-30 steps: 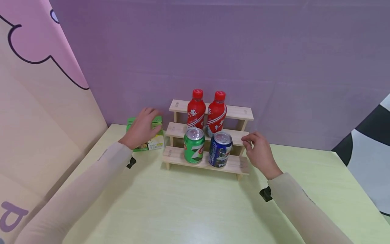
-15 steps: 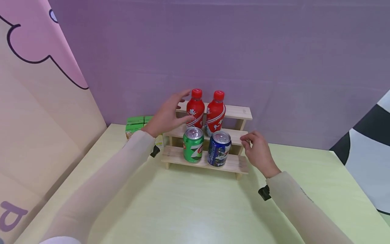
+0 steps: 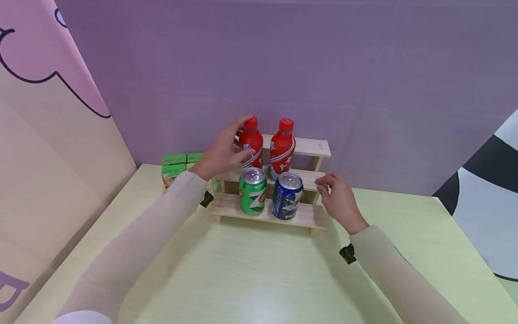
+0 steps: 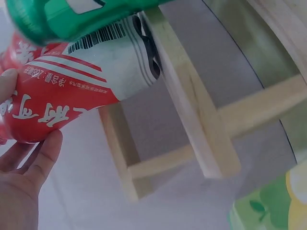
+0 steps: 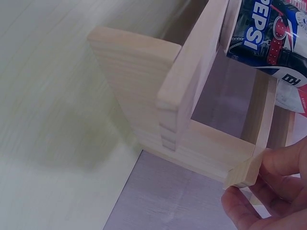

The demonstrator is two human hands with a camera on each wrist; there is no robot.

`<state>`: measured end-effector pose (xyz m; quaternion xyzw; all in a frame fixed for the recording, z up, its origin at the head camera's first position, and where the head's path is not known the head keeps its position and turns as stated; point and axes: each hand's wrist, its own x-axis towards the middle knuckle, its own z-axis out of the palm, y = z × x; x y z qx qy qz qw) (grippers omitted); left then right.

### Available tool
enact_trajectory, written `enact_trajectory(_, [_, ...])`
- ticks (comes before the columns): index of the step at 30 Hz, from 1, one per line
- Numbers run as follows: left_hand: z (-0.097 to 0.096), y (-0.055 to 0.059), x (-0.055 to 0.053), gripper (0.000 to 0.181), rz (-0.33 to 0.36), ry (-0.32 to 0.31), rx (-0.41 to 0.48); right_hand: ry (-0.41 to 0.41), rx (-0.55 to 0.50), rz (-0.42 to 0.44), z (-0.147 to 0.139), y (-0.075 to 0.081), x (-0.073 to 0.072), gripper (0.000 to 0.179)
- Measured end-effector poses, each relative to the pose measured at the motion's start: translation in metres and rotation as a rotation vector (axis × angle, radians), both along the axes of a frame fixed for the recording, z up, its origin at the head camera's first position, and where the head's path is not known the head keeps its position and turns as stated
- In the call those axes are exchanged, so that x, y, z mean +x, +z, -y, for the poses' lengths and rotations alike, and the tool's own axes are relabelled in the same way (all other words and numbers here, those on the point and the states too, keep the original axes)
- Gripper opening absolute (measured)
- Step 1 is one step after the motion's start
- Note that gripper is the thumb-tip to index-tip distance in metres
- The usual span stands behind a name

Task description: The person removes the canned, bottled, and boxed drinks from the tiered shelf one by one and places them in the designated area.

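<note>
In the head view, my left hand (image 3: 221,152) holds the left red plastic bottle (image 3: 252,140), thumb across its front and fingers on its far side. The left wrist view shows that bottle's pale base (image 4: 129,67) right at a board of the wooden three-step rack (image 3: 313,146). My right hand (image 3: 341,201) pinches the right end of the rack's middle board (image 5: 245,173). A second red bottle (image 3: 282,150) stands beside the first on the middle step. On the bottom step are a green soda can (image 3: 252,193) and a blue Pepsi can (image 3: 287,198).
Green boxes (image 3: 174,166), partly hidden by the left forearm, stand on the table (image 3: 243,270) left of the rack. A purple backdrop (image 3: 364,67) rises behind the rack, and a printed panel (image 3: 60,157) borders the left side.
My left hand has moved right and up from the green boxes to the left red bottle and closed round it. The right hand stays at the middle board's end. The view shifts slightly.
</note>
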<state>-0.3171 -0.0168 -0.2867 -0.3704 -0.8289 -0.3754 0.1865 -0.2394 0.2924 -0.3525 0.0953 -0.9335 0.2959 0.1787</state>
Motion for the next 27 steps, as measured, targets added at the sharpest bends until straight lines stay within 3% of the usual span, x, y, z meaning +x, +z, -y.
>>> enact_trajectory(7, [0.027, 0.014, 0.012, 0.081, -0.090, 0.023, 0.030, -0.004, 0.012, -0.005, -0.004, 0.005, 0.003, 0.014])
enact_trajectory(11, [0.049, 0.015, 0.020, 0.081, -0.087, 0.063, 0.034, 0.003, 0.016, -0.012, -0.006, 0.003, 0.001, 0.015])
enact_trajectory(17, [0.082, 0.004, 0.034, 0.082, -0.059, 0.133, 0.018, -0.007, 0.020, -0.005, -0.009, 0.002, 0.003, 0.015])
enact_trajectory(21, [0.100, -0.007, 0.038, 0.081, -0.056, 0.174, -0.010, -0.010, 0.025, -0.019, -0.012, 0.000, 0.002, 0.014])
enact_trajectory(27, [0.119, -0.026, 0.041, 0.080, 0.003, 0.216, -0.026, -0.004, 0.033, -0.045, -0.016, -0.004, -0.002, 0.013])
